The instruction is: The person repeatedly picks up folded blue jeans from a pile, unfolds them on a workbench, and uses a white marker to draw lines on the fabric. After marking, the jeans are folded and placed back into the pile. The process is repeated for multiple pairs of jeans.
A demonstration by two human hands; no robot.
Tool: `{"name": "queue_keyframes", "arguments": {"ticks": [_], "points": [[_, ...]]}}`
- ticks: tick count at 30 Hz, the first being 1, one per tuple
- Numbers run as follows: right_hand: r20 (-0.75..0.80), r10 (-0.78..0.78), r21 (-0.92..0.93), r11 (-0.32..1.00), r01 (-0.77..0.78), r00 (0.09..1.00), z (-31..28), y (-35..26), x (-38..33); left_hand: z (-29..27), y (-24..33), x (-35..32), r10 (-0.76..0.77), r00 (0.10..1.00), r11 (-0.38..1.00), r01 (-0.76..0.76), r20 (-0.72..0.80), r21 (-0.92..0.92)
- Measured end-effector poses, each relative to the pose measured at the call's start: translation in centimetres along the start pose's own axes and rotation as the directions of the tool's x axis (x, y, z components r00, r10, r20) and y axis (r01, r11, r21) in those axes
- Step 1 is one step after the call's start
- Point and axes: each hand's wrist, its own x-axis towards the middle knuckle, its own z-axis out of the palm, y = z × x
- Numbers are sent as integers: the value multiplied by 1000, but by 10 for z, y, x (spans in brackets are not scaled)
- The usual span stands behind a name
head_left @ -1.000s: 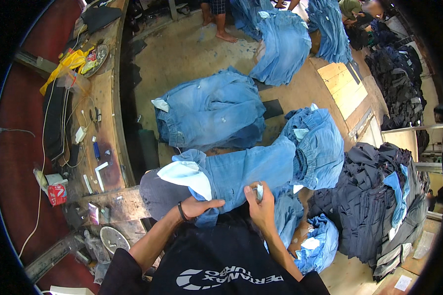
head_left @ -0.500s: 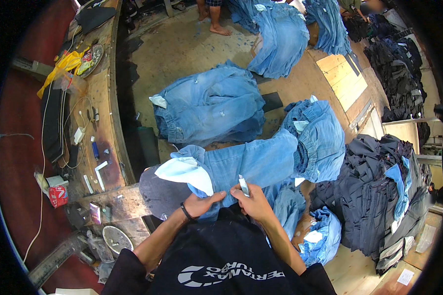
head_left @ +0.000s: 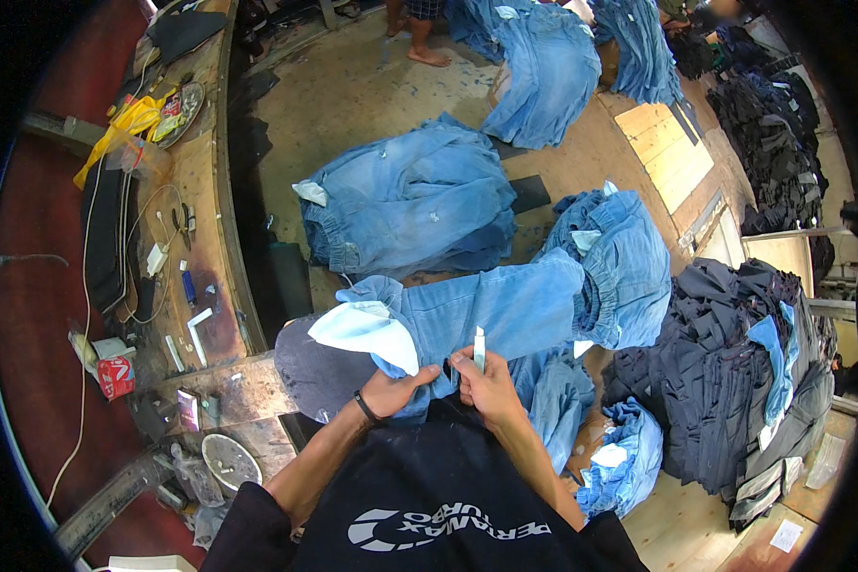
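Light blue denim garment point(head_left: 486, 319) lies spread across the work surface directly in front of the person, waistband end nearest the body, white pocket lining point(head_left: 364, 329) turned out at its left.

Left hand point(head_left: 396, 391), black band at the wrist, presses on the near edge of the denim; its fingers point(head_left: 427, 374) are curled and pinching the cloth. Right hand point(head_left: 486, 381) sits just beside it, touching the same edge, fingers pressed together around a small white stick point(head_left: 480, 349) held upright, tip above the fabric. Whether it is chalk or a marker, cannot tell.

Risks, as I judge them:
- The two hands work very close together; if the left grip loosens, the cloth could slide or bunch under the stick and a mark would land off its place.
- The stick is thin and held near its lower end; sideways pressure could snap it or let it slip out.
- The far leg drapes toward a heap of blue jeans point(head_left: 620, 257) on the right; a tug could drag that heap along.
- Dark garment pile point(head_left: 725, 372) stands near; pieces could get mixed between piles.
- Clutter on the wooden bench point(head_left: 210, 191) at left is well apart, little risk there.
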Motion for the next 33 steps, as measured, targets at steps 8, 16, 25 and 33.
{"name": "queue_keyframes", "arguments": {"ticks": [8, 16, 25, 33], "points": [[217, -219, -441, 848, 295, 951, -15, 4, -2, 1, 1, 1, 42, 998, 998, -44, 44, 42], [166, -60, -220, 971, 96, 984, -17, 1, -9, -1, -5, -5, -57, 998, 994, 55, -16, -95], [141, -9, -100, 995, 24, 990, -14, 5, -10, -5, 1, -11, 3, 1000, 995, -1, 16, -97], [174, -323, -406, 837, 366, 930, 3, 5, 8, -3, 1, -4, 51, 998, 999, -52, 39, 17]]}}
